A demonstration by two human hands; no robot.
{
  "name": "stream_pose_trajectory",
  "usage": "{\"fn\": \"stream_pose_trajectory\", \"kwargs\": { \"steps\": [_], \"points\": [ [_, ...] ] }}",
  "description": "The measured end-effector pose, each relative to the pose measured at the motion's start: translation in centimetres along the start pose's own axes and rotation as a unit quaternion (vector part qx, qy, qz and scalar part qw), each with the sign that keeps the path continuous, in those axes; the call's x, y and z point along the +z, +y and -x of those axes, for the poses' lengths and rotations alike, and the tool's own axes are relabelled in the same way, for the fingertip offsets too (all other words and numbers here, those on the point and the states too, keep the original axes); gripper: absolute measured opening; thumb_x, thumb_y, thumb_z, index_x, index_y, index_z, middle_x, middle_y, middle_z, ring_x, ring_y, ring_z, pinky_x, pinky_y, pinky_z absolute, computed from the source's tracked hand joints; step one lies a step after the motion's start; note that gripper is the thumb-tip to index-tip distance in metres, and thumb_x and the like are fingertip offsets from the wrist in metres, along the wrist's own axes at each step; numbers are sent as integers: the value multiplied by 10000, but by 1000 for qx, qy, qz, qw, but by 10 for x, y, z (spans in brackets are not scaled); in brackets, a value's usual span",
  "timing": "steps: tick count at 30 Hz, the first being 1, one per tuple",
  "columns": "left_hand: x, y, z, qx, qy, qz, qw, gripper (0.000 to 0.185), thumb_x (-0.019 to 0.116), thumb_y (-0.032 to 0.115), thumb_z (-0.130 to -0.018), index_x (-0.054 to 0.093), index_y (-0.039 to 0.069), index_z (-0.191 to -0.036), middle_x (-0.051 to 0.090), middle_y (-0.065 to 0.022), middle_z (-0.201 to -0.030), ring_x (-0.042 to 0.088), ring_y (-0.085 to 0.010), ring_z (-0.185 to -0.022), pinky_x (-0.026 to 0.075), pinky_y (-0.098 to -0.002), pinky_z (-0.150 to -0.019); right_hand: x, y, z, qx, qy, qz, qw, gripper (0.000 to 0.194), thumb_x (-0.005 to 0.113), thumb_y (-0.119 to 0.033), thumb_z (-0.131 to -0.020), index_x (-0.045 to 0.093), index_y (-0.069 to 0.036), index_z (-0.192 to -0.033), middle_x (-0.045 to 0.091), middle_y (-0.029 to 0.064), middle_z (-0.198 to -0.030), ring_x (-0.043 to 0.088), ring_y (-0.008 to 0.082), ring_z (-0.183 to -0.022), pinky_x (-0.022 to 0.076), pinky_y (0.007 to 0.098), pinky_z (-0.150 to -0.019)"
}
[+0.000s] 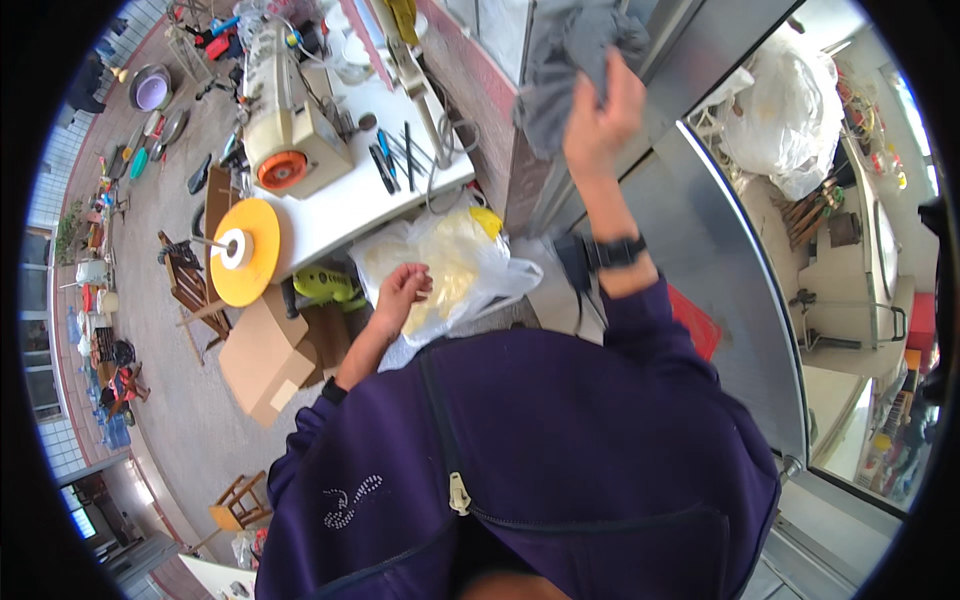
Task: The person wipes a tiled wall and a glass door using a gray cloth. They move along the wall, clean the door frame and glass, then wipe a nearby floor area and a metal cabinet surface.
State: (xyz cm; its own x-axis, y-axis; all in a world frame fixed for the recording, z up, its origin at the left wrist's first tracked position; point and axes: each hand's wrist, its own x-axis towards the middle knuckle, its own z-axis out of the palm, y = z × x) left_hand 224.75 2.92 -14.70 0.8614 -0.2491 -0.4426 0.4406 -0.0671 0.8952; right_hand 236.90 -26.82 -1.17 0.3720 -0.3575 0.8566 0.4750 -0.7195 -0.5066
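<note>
Grey cloth (551, 112) hangs bunched against the door frame at the upper right. My right hand (606, 116), reaching up and slightly blurred, has its fingers closed on it. Lower and to the left, my left hand (403, 296) is loosely curled, with nothing visible in it. It is over the left side of a clear plastic bag (517, 277) of pale yellow contents; whether it touches the bag I cannot tell. The bag lies before me, beside the front edge of a white sewing table (330, 232).
An industrial sewing machine (292, 120) stands on the table, with pens and small tools beside it. A yellow disc (262, 225) juts from the table's end above a cardboard box (262, 345). The metal door (720, 262) is at my right; a wooden stool (238, 504) stands lower left.
</note>
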Motion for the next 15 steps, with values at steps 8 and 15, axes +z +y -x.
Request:
{"fn": "stream_pose_trajectory", "kwargs": {
  "steps": [8,15],
  "points": [
    [5,1,8,-26,64,20,997,233,494,183,-927,532,41,-1107,602,-55,-950,577,-128,-848,480,-269,-749,-7,24,98,67,-208,-32,975,359,603,-28,-701,574,22,-1055,552,177,-909,520,364,-838,438,408,-764],
    [72,32,-5,134,-34,-32,990,583,572,310,-888,317,63,-1350,450,-125,-1274,422,-205,-1190,365,-335,-978,-40,-8,126,302,-282,-191,890,356,635,-152,-782,560,27,-1080,606,186,-958,592,289,-872,455,348,-789]
  ]
}}
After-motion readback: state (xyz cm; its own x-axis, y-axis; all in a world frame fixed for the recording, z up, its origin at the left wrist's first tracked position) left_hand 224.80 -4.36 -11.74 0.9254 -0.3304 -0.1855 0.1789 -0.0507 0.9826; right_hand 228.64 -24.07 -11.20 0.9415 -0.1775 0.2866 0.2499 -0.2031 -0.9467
